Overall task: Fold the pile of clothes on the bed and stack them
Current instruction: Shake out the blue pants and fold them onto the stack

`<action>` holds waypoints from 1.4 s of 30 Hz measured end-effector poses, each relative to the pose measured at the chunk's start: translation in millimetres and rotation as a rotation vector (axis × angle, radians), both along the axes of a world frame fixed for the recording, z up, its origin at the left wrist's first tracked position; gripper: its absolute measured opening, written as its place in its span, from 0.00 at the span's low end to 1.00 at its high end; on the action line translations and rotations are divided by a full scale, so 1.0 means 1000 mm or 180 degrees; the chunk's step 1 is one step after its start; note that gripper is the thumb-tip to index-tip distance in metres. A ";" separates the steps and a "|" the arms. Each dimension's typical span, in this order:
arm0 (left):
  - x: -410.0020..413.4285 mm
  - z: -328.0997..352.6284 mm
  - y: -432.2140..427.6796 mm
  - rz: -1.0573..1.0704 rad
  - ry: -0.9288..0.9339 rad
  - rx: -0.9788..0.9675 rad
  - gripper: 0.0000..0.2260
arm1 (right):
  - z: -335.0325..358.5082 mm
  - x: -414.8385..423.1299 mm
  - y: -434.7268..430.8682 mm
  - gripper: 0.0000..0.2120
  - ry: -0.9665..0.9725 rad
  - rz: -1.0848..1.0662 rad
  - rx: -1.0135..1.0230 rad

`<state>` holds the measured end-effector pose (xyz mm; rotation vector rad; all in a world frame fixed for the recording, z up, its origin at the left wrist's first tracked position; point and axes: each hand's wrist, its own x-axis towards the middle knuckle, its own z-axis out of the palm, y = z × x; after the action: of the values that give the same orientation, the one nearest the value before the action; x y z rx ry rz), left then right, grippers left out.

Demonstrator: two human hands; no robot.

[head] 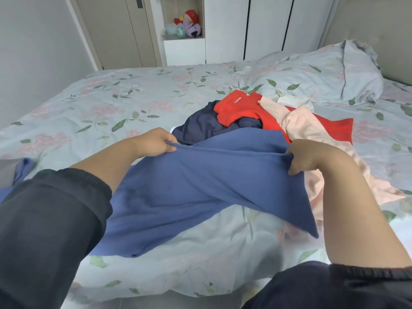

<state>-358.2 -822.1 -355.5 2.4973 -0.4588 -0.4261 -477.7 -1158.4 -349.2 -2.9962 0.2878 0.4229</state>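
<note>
Both hands — left hand, right hand — are pinching the blue garment along 1 edge, stretching it flat above the bed for folding — the unfolded pile is lying just beyond.

Only one print in my view: a short line of pale lettering on the red garment, in the pile mid-bed. It's upside down to me and too small to read.
</note>
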 end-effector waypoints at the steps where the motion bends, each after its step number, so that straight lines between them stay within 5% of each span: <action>1: 0.006 -0.002 0.000 0.0152 0.0020 -0.0125 0.08 | -0.006 0.007 -0.007 0.15 -0.0516 -0.0226 0.0433; 5: 0.027 -0.027 -0.010 0.0787 -0.0417 -0.0173 0.06 | -0.028 0.031 -0.011 0.09 -0.2516 -0.1596 0.2435; 8: 0.019 -0.059 -0.031 0.0805 -0.1429 0.0743 0.21 | -0.052 0.042 -0.012 0.15 -0.2641 -0.1794 0.1897; 13: -0.026 -0.102 -0.072 -0.0028 -0.2470 0.0067 0.20 | -0.057 0.047 -0.020 0.18 -0.2223 -0.1685 0.1811; 16: -0.044 -0.123 -0.090 -0.0459 -0.2295 -0.0004 0.18 | -0.062 0.048 -0.018 0.09 -0.2002 -0.1500 0.1381; 21: -0.047 -0.148 -0.093 -0.0902 -0.1946 0.0513 0.25 | -0.068 0.044 -0.021 0.04 -0.3145 -0.2023 0.1648; 27: -0.044 -0.150 -0.093 -0.1081 -0.1835 0.0724 0.26 | -0.059 0.028 -0.038 0.13 -0.3013 -0.1942 0.1307; 30: -0.044 -0.150 -0.094 -0.1011 -0.1763 0.0590 0.25 | -0.052 0.008 -0.045 0.27 -0.1873 -0.1880 0.1315; 33: -0.045 -0.150 -0.094 -0.0929 -0.1755 0.0406 0.25 | -0.056 -0.008 -0.040 0.28 -0.0908 -0.1833 0.1510; 38: -0.046 -0.150 -0.094 -0.0844 -0.1807 0.0330 0.25 | -0.045 -0.025 -0.031 0.25 -0.2662 -0.1837 0.1057; 42: -0.047 -0.150 -0.094 -0.0799 -0.1804 0.0251 0.25 | -0.059 -0.031 -0.021 0.25 -0.1138 -0.1836 0.1082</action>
<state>-404.8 -916.0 -505.6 2.6251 -0.9971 0.1917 -509.1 -1179.1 -408.0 -2.4395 0.8992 -0.1118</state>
